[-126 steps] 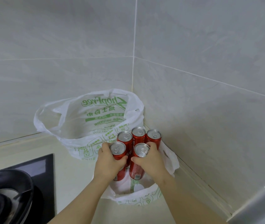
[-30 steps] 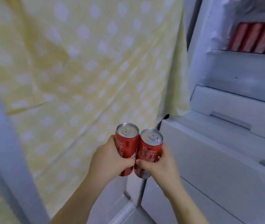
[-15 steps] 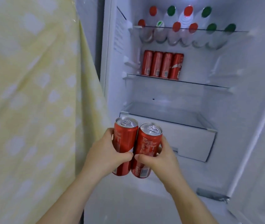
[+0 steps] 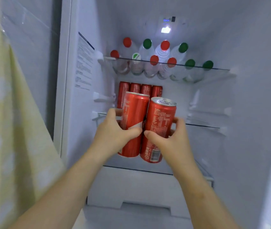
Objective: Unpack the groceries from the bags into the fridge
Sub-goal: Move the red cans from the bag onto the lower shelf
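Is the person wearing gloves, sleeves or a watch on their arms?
No. The left hand and right hand are bare: no gloves, rings or watch. No sleeve shows on either arm, right down to the picture's edge.

Glossy metal cans [image 4: 160,123], glass shelf [image 4: 197,67], seemingly plastic bottles [image 4: 162,63]

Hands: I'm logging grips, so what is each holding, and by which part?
The left hand grips the left red can around its middle; the right hand grips the right red can likewise.
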